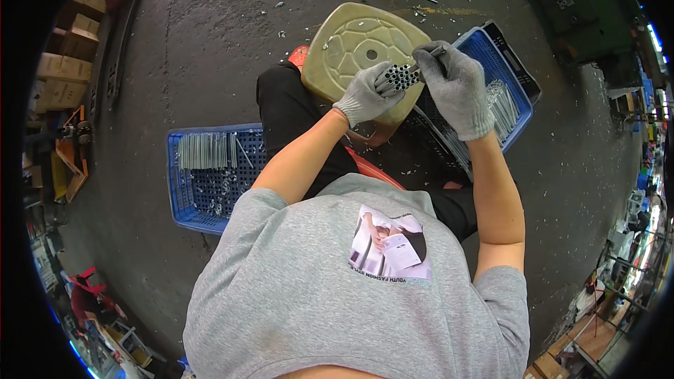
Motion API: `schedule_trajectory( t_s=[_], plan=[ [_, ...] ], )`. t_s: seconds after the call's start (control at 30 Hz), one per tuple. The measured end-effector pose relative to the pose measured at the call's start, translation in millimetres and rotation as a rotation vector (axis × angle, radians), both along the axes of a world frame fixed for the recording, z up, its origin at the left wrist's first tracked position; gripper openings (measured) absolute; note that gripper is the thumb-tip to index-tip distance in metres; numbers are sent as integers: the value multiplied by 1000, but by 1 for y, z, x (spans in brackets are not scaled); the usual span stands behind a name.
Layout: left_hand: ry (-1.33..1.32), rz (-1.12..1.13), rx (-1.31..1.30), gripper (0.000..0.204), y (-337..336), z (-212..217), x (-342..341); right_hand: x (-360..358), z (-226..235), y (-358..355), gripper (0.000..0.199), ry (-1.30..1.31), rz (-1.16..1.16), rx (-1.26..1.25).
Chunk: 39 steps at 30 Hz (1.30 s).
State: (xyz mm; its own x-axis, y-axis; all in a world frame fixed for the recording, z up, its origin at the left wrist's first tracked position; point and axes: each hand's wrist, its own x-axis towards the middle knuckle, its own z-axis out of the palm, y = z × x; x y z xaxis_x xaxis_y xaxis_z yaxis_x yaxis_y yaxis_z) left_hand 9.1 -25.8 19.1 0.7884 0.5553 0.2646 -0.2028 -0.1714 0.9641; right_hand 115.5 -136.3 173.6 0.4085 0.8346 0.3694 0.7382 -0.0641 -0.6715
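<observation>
My left hand [368,95], in a grey knit glove, is closed around a bundle of thin metal tubes [399,78]. Their round open ends face up toward me. Beside the bundle, my right hand [456,88], gloved the same way, pinches a slim metal piece, which looks like one more tube, partly hidden by the fingers. Both hands are over the near right edge of a yellowish plastic stool [344,35] with a round hole in its seat. Right of my right hand, a blue plastic basket [523,123] holds many long metal tubes [501,107].
To my left on the floor, another blue basket [174,200] contains a row of metal tubes [203,151] and loose small metal bits. A dark flat device [512,56] lies by the right basket. Green machinery [576,7] stands far right; cardboard boxes [63,74] are stacked far left. Metal scraps litter the floor.
</observation>
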Motion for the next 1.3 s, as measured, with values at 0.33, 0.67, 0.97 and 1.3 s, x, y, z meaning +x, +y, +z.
schedule_trajectory(
  t_s=[0.33,0.67,0.97,1.3],
  plan=[
    [9,-92,-213,29,1,-11,1,12,1,-3,14,643,74,318],
    [46,-53,165,47,10,-14,5,10,-54,-16,40,943,226,28],
    [11,-62,188,44,11,-11,3,11,-70,-12,46,822,265,78],
    [33,-231,46,36,16,19,-7,19,-71,-7,46,840,287,-17]
  ],
)
